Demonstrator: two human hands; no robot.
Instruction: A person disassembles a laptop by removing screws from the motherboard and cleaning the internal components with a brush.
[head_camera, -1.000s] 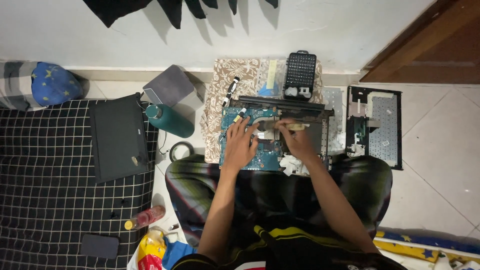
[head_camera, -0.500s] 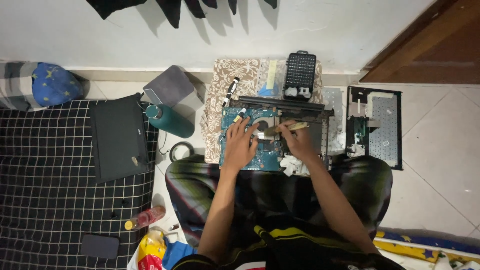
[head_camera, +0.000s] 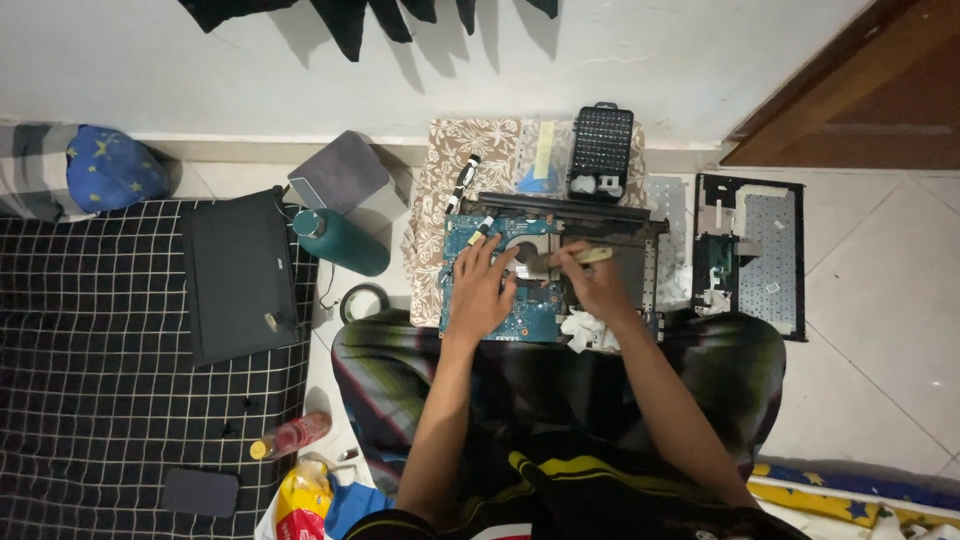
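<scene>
1. The opened laptop (head_camera: 545, 265) is laid on the floor just ahead of the knees.
2. The left hand (head_camera: 483, 285) is spread flat on the blue circuit board (head_camera: 470, 240).
3. A small brush (head_camera: 570, 259) is pinched in the right hand (head_camera: 597, 285), its tip held over the fan.

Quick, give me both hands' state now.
Left hand: open, fingers spread flat on the blue circuit board.
Right hand: closed on a small brush.
</scene>
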